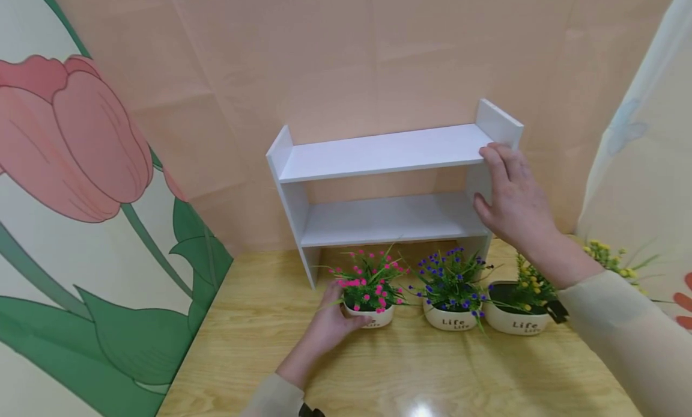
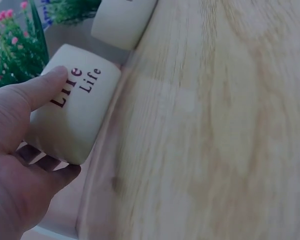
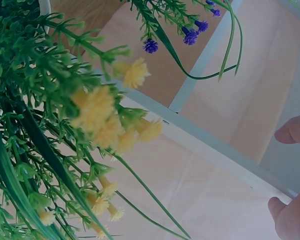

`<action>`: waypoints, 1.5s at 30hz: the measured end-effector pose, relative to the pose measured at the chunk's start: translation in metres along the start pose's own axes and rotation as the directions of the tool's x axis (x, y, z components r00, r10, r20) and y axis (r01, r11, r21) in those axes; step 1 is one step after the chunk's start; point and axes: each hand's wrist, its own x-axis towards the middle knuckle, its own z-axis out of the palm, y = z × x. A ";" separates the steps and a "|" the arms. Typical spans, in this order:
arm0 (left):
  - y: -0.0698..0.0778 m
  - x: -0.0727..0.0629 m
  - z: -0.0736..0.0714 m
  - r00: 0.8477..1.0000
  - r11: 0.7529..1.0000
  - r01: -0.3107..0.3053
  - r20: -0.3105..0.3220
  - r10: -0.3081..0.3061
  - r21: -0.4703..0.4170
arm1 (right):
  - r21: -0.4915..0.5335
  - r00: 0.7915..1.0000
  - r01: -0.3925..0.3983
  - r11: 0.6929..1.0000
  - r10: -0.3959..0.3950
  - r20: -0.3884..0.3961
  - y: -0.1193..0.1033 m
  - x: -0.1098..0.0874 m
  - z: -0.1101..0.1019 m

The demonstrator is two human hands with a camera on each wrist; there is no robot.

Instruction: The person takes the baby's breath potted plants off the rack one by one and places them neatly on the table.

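A white oval flowerpot [image 1: 378, 318] with pink artificial flowers stands on the wooden table. My left hand [image 1: 331, 321] grips this pot, its thumb [image 2: 52, 82] across the "Life" lettering and the other fingers round the far side and end. A white two-tier shelf [image 1: 378, 155] stands behind the pots. At its upper right corner my right hand [image 1: 516, 194] holds the shelf, with fingertips at the top board and thumb lower, near the side panel. In the right wrist view, thumb and a finger lie on either side of the panel's edge [image 3: 225, 150].
Right of the pink flowers stand a pot with blue-purple flowers [image 1: 451, 318] and a pot with yellow flowers [image 1: 516, 324]. More yellow flowers [image 1: 608, 258] show beyond my right forearm. A peach cloth [image 1: 335, 56] hangs behind the shelf; a tulip-print panel [image 1: 97, 237] borders the left.
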 end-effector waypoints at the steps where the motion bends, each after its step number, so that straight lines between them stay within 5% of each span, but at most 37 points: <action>1: 0.000 0.001 0.001 1.000 1.000 0.003 0.002 -0.003 0.000 | 0.001 1.000 0.003 1.000 -0.003 -0.002 0.000 0.000 0.000; 24: -0.009 0.009 0.010 0.999 0.999 0.036 0.037 -0.036 0.002 | 0.006 1.000 0.014 1.000 -0.014 -0.004 0.000 0.001 0.001; 45: -0.011 0.008 0.011 0.998 0.999 -0.034 0.061 0.035 -0.014 | 0.014 1.000 0.009 1.000 -0.009 -0.002 0.000 0.000 0.000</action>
